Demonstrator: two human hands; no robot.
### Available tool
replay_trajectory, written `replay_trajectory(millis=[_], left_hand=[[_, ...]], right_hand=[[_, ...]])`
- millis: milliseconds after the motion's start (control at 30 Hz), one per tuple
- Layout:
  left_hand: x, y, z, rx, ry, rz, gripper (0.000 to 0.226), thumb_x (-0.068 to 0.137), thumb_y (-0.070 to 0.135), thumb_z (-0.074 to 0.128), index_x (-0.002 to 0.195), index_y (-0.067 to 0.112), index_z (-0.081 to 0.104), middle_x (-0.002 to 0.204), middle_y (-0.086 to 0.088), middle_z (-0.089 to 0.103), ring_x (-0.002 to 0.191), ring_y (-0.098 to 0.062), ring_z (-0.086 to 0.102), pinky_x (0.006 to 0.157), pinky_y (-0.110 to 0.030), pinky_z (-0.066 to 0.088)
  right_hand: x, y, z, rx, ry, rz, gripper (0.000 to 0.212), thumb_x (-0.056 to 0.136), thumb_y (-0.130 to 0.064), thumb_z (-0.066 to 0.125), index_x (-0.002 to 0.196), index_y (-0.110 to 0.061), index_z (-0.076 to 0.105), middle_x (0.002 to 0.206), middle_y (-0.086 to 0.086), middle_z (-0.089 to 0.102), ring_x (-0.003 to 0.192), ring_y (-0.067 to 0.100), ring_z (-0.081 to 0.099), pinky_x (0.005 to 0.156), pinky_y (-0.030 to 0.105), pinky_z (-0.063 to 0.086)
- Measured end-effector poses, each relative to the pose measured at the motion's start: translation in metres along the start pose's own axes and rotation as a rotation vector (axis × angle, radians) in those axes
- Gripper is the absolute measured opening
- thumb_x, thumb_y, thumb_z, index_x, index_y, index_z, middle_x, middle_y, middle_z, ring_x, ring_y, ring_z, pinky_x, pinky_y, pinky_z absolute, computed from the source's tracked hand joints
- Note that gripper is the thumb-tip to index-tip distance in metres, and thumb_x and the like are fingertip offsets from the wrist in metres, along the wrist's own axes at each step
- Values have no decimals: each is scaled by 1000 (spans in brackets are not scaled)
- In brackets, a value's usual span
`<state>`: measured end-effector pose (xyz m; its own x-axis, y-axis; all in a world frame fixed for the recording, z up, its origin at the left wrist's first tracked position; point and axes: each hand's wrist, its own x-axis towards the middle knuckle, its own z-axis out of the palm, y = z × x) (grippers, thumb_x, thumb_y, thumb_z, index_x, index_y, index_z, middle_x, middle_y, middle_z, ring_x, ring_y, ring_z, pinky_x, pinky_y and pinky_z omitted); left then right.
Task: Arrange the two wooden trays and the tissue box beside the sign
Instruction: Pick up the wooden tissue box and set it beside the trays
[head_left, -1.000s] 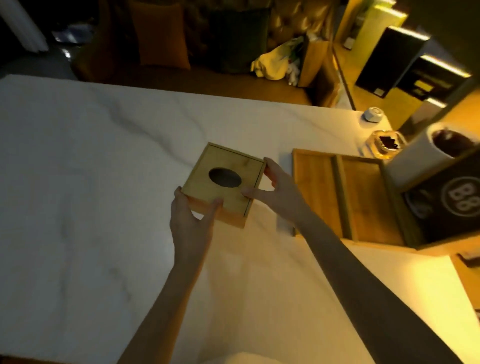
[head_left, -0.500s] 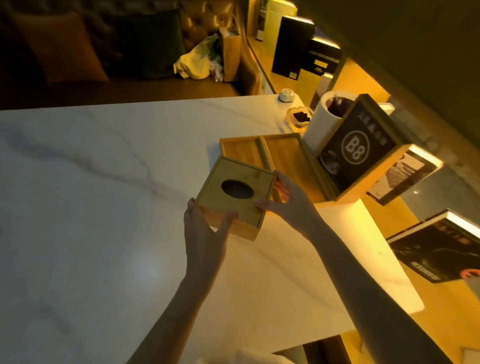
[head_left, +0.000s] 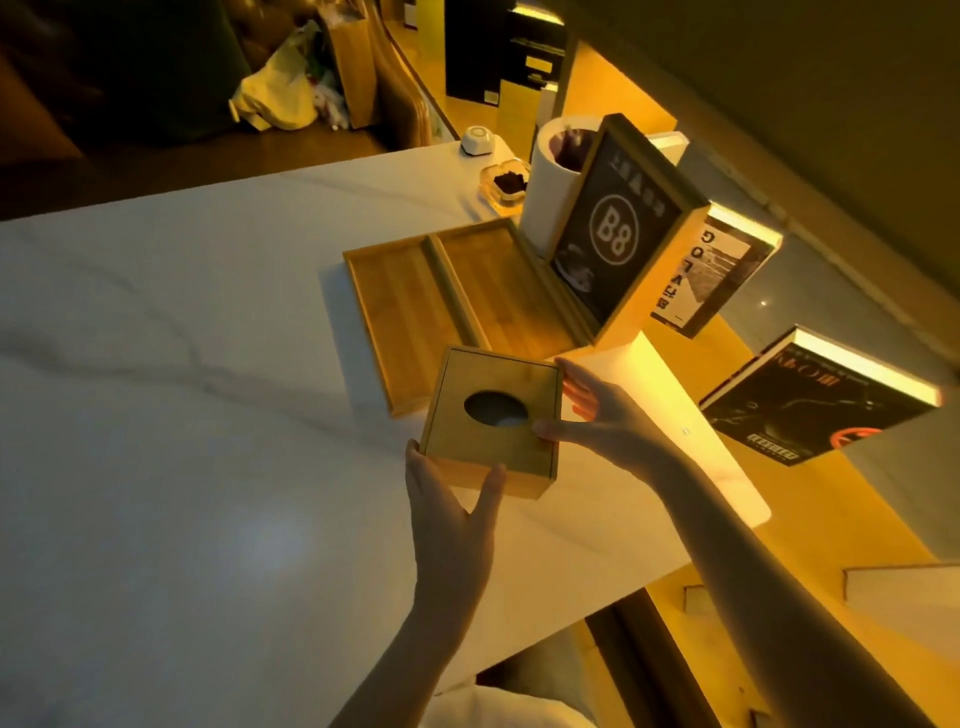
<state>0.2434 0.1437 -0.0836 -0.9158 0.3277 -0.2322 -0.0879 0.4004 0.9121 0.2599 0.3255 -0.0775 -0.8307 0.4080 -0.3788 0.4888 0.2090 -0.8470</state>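
A square wooden tissue box with a round hole in its lid sits at the near end of the two wooden trays. My left hand grips its near left corner and my right hand holds its right side. The two shallow wooden trays lie side by side on the white marble table: the left tray and the right tray. A wood-framed black sign marked B8 stands tilted along the right tray's right edge.
Behind the sign stand a white cylinder, a glass ashtray and a small white object. The table's right edge is close to the box; lit shelves with books lie beyond it. A sofa with a bag sits at the back.
The view has swung left, so trays and sign sit more central. Both hands have carried the tissue box right and nearer, from the left tray's left side to the trays' near end.
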Motion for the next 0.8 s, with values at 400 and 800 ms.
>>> replay_trajectory(millis=[400, 800], left_hand=[[-13, -6, 42, -12, -173, -76, 88, 67, 54, 49, 140, 21, 12, 149, -4, 28, 131, -21, 36, 107, -38, 37], [-10, -18, 45, 50, -256, -100, 88, 70, 55, 42, 142, 28, 0, 156, 0, 7, 142, -20, 16, 110, -33, 24]], right_hand=[[-3, 33, -27, 125, -30, 82, 78, 80, -14, 65, 140, -27, 18, 152, -2, 19, 140, 22, 18, 111, 42, 21], [4, 50, -32, 164, -11, 97, 70, 80, -23, 65, 138, -29, 25, 149, -3, 25, 136, 19, 24, 109, 40, 26]])
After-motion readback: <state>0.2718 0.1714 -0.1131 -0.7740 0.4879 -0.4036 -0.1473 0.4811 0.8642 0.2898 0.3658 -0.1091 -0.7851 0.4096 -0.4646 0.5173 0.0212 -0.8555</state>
